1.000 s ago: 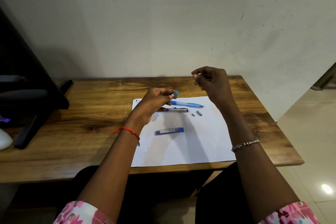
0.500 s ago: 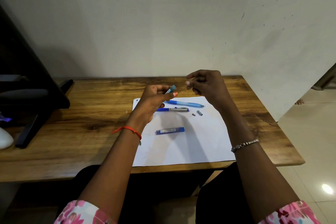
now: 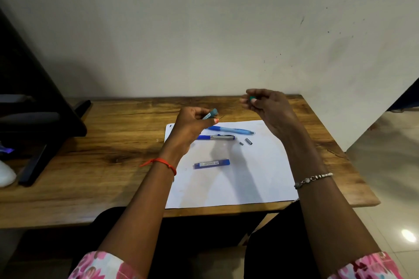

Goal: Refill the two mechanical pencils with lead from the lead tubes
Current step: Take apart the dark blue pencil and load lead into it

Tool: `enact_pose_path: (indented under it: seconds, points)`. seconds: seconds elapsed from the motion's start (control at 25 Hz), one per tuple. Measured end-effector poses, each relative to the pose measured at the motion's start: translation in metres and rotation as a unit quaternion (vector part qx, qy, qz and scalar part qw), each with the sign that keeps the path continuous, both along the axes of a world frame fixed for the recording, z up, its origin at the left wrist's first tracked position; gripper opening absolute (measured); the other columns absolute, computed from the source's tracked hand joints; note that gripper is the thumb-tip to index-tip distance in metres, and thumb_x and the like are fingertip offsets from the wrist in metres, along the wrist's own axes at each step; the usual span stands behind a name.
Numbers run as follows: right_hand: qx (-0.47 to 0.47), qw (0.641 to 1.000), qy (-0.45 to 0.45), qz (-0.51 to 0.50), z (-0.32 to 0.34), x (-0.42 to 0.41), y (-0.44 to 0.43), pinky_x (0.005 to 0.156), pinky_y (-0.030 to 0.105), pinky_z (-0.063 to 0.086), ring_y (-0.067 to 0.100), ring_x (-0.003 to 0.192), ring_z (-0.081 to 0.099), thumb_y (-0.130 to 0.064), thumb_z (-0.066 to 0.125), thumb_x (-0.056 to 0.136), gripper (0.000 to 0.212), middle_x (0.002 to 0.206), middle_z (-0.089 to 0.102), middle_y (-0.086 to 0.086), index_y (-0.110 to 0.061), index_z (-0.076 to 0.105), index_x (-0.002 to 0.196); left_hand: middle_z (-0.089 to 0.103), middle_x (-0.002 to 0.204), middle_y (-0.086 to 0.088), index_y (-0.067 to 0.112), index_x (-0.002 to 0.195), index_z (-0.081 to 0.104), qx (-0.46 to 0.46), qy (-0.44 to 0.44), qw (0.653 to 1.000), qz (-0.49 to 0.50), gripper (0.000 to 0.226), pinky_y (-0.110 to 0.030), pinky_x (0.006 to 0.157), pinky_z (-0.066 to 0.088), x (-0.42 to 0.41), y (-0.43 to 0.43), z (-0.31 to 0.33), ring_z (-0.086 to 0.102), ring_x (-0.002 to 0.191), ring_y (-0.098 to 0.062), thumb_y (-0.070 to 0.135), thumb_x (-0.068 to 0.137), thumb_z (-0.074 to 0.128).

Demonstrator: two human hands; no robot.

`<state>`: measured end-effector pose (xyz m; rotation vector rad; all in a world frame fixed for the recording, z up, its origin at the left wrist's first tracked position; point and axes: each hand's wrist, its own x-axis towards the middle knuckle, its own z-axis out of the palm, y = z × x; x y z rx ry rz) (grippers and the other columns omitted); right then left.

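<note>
My left hand (image 3: 192,123) holds a teal lead tube (image 3: 210,113) tilted up above the white paper sheet (image 3: 238,179). My right hand (image 3: 267,104) is raised to the right of it, fingers pinched on a small teal cap (image 3: 252,98). On the paper lie a light blue mechanical pencil (image 3: 231,129), a dark blue and silver mechanical pencil (image 3: 215,137), two small grey pencil parts (image 3: 246,142), and a dark blue lead tube (image 3: 211,163). Any lead between my fingers is too thin to see.
The wooden table (image 3: 102,165) stands against a pale wall. A black stand (image 3: 40,120) and a white object (image 3: 5,174) sit at its left end. The table's right edge drops to a tiled floor (image 3: 390,165).
My right hand has pulled away to the right of the teal tube and now shows a teal cap in its fingers. My left hand tilted the tube slightly.
</note>
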<state>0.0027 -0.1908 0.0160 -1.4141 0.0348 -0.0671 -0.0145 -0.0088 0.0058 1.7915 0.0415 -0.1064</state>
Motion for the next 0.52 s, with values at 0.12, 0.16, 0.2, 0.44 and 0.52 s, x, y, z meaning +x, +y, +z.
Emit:
enact_pose_path:
  seconds: [0.12,0.16,0.2,0.44,0.52]
  points:
    - [-0.022,0.998,-0.043,0.035,0.006,-0.003,0.005,0.087,0.024,0.054,0.014,0.082,0.069,0.011,0.045,0.089,0.017,0.085,0.066,0.011,0.002,0.057,0.099,0.062,0.097,-0.001,0.004,0.108,0.065,0.019,-0.003,1.000,-0.008,0.030,-0.001,0.050,0.042,0.001,0.000,-0.001,0.054,0.069,0.001,0.008,0.079,0.069]
    - [-0.061,0.995,-0.053,0.050,0.008,-0.005,0.007,0.090,0.024,0.053,0.015,0.085,0.069,0.007,0.049,0.089,0.017,0.086,0.068,0.010,0.000,0.060,0.099,0.062,0.097,-0.001,0.005,0.109,0.065,0.024,-0.004,1.000,-0.006,0.030,-0.003,0.051,0.042,0.001,0.000,-0.001,0.054,0.069,0.001,0.009,0.079,0.069]
    - [-0.111,0.990,-0.063,0.059,0.009,-0.007,0.009,0.090,0.025,0.053,0.015,0.087,0.068,0.004,0.054,0.088,0.016,0.088,0.069,0.008,-0.004,0.063,0.098,0.062,0.097,-0.001,0.005,0.109,0.065,0.029,-0.004,1.000,-0.004,0.031,-0.006,0.054,0.043,0.001,-0.001,-0.001,0.054,0.070,0.000,0.010,0.079,0.069]
    - [-0.304,0.946,-0.090,0.067,0.009,-0.011,0.018,0.084,0.026,0.046,0.021,0.101,0.062,-0.010,0.072,0.078,0.020,0.099,0.071,0.006,-0.012,0.073,0.097,0.062,0.094,-0.002,0.005,0.109,0.065,0.039,-0.003,0.999,-0.007,0.031,-0.014,0.059,0.040,0.002,-0.002,-0.001,0.052,0.069,-0.002,0.012,0.079,0.069]
    - [-0.316,0.944,-0.077,0.063,0.008,-0.011,0.019,0.085,0.024,0.046,0.020,0.103,0.062,-0.011,0.073,0.076,0.023,0.101,0.072,0.008,-0.010,0.073,0.099,0.062,0.094,-0.003,0.005,0.108,0.066,0.039,-0.001,0.999,-0.008,0.030,-0.014,0.058,0.040,0.002,-0.002,-0.001,0.052,0.069,-0.003,0.012,0.079,0.069]
